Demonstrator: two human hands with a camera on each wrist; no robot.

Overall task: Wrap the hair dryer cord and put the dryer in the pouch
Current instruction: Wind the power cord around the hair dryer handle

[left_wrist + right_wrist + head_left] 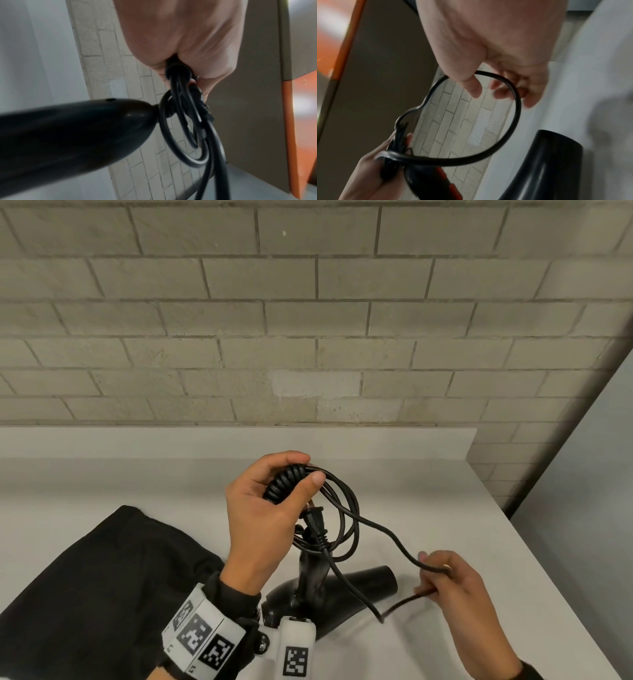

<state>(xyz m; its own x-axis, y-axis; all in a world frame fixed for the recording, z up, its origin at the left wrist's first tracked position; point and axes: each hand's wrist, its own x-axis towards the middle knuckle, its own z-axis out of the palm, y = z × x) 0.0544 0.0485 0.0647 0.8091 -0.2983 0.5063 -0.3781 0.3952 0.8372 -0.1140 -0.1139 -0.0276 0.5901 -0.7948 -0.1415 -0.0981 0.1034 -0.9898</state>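
A black hair dryer point(318, 594) stands on the white counter with its handle point(68, 135) pointing up and its nozzle point(547, 162) to the right. My left hand point(270, 501) is raised above the dryer and grips a bundle of coiled black cord point(286, 482); several loops and the plug point(317, 522) hang beneath it. A free length of cord point(394, 539) runs right to my right hand point(448, 580), whose curled fingers point(498, 92) hold a loop of it. The black fabric pouch point(102, 594) lies flat at the left.
The white counter point(445, 508) ends at a right edge point(548, 577) close to my right hand. A grey brick wall point(308, 320) rises behind a low white backsplash point(205, 440). An orange-edged panel point(295, 121) shows in the wrist views.
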